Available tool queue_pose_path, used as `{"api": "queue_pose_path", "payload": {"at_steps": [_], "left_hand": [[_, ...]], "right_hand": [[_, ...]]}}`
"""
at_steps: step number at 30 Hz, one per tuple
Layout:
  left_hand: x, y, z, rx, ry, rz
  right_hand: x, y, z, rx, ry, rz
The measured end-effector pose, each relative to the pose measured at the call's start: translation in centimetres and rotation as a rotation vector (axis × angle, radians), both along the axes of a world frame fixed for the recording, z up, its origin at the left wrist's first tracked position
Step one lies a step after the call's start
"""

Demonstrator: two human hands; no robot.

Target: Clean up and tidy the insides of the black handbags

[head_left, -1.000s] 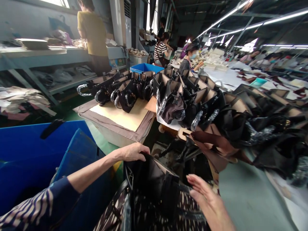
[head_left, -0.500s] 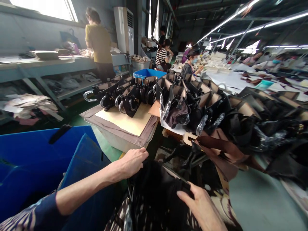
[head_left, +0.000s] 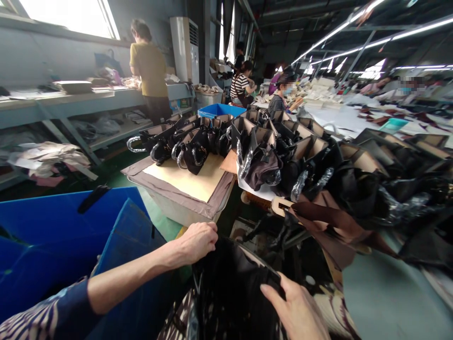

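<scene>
A black handbag lies in my lap, its dark opening turned up toward me. My left hand is closed at the bag's far left edge, its fingertips curled out of sight. On the other side, my right hand grips the bag's right rim, thumb on the inner face and fingers behind. Plastic-wrapped handles hang at the bag's lower left. Just beyond the bag, a brown leather-like piece and a tan frame-shaped piece lie at the table's edge.
Several black bags with wrapped handles stand on a cloth-covered bin and across the table to the right. Blue bins stand at my left, with a black strip on one rim. Co-workers are further back.
My view has shifted slightly, so the surroundings sit a little lower and further right. Both hands keep their places on the handbag.
</scene>
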State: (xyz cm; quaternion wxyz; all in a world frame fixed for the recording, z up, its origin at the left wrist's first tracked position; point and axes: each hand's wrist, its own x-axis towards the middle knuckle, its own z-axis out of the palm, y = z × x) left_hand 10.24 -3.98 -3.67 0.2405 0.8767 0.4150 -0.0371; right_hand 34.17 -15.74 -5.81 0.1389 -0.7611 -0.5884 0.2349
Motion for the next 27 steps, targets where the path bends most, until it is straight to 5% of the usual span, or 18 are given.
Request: {"api": "queue_pose_path", "payload": {"at_steps": [4,27], "left_hand": [[-1.3,-0.6,0.4,-0.137,-0.139,-0.114],[-0.4,0.1,-1.7,-0.015,-0.212,0.114]], "right_hand": [[0.7,0.7,-0.4,-0.034,0.037,-0.013],[0.3,0.4,0.9,-0.053,0.126,0.044]]}}
